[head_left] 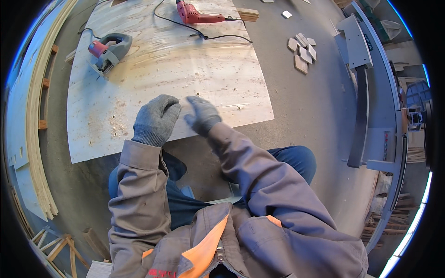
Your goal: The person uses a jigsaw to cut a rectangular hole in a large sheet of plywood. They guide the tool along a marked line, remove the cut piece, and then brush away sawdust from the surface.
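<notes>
Both my hands wear grey knit gloves and hover over the near edge of a pale plywood sheet (185, 74). My left hand (157, 118) is closed, thumb and fingers curled together; whatever it may hold is hidden or too small to make out. Just to its right, my right hand (202, 114) has its fingers apart, pointing toward the left hand, slightly blurred, with nothing visible in it. Small holes and wood chips mark the sheet below. Farther off on the sheet lie a red and grey jigsaw (110, 51) and a red corded drill (197, 14).
A black power cord (204, 36) runs across the far part of the sheet. Several small wooden pieces (303, 53) lie on the floor at right. Beyond stands a belt sander (359, 102). Stacked plywood sheets (34, 116) line the left side. My knees flank the near edge.
</notes>
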A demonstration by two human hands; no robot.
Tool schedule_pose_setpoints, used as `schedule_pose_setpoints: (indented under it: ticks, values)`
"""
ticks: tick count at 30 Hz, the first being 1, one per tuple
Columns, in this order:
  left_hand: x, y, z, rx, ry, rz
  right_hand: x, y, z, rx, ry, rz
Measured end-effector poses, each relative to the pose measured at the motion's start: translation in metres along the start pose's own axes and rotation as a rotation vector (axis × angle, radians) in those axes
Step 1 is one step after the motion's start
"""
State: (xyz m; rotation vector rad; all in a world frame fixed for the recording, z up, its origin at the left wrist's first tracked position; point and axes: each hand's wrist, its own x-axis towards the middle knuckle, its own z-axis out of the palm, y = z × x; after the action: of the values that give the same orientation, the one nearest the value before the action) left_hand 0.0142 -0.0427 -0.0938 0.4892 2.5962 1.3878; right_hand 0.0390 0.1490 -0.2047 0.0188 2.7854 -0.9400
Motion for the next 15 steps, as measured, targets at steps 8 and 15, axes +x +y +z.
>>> schedule_pose_setpoints:
  ticks: [8, 15]
  values:
    - [-0.003, -0.007, -0.009, -0.04, 0.007, -0.031, 0.033, 0.066, -0.05, -0.175, -0.09, 0.477]
    - [-0.002, -0.003, -0.009, -0.015, 0.023, 0.011, -0.077, 0.258, -0.206, -0.48, 0.419, 0.823]
